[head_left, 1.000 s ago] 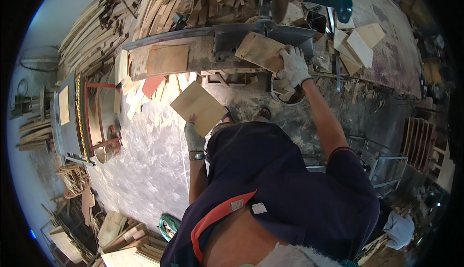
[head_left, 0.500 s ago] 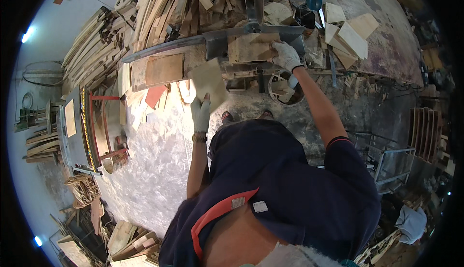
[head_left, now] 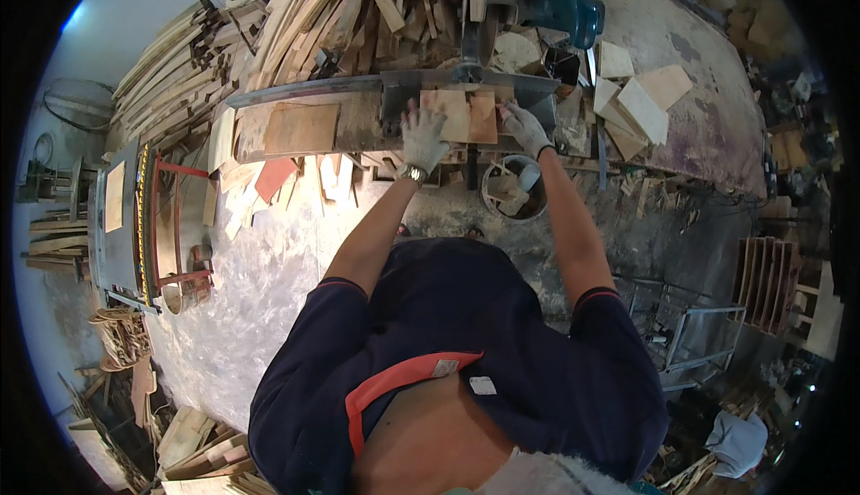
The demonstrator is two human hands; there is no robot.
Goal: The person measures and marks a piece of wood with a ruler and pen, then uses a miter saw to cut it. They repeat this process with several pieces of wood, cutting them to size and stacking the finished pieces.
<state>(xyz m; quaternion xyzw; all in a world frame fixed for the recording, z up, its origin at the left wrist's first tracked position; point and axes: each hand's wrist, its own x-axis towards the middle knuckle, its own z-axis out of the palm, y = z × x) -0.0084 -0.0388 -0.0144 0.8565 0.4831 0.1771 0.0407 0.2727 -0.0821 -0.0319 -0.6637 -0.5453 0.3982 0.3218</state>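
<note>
A pale plywood board [head_left: 445, 111] and a narrower brown board [head_left: 483, 119] lie side by side on a dark metal plate [head_left: 394, 96], against a long metal fence. My left hand [head_left: 423, 139], in a whitish glove, has its fingers spread at the plywood's left edge. At the brown board's right edge, my gloved right hand [head_left: 528, 130] has its fingers bent in and close together against the wood. Just beyond the boards stands the dark upright part of a machine [head_left: 470, 38], with a teal housing [head_left: 563, 11] to its right.
Another brown board [head_left: 301, 129] lies left on the bench. Wood strips [head_left: 296, 29] are heaped behind the fence. Pale offcuts [head_left: 640, 105] lie to the right. A bucket of scraps [head_left: 513, 192] stands below the bench edge. A red-framed stand [head_left: 170, 226] is on the left.
My left hand has brought the plywood from in front of the bench onto the metal plate and spread its fingers. My right hand stays at the plate's right side.
</note>
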